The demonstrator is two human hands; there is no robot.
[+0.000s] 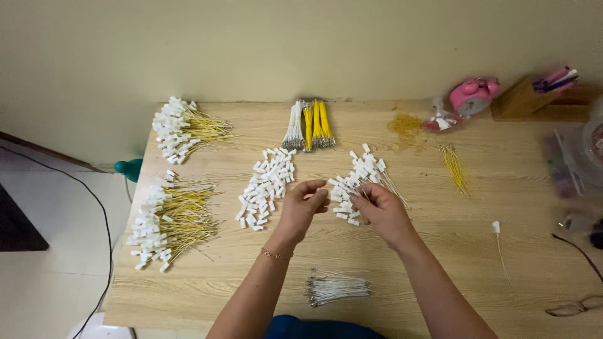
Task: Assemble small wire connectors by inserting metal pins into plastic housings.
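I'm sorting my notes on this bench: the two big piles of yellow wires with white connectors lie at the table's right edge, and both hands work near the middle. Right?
Not quite. In the head view the two piles of yellow wires with white connectors lie at the table's left edge. The left hand and right hand do work near the middle.

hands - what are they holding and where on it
Left hand and right hand pinch something small between the fingertips beside the white-wire connector pile; what, and where gripped, cannot be told.
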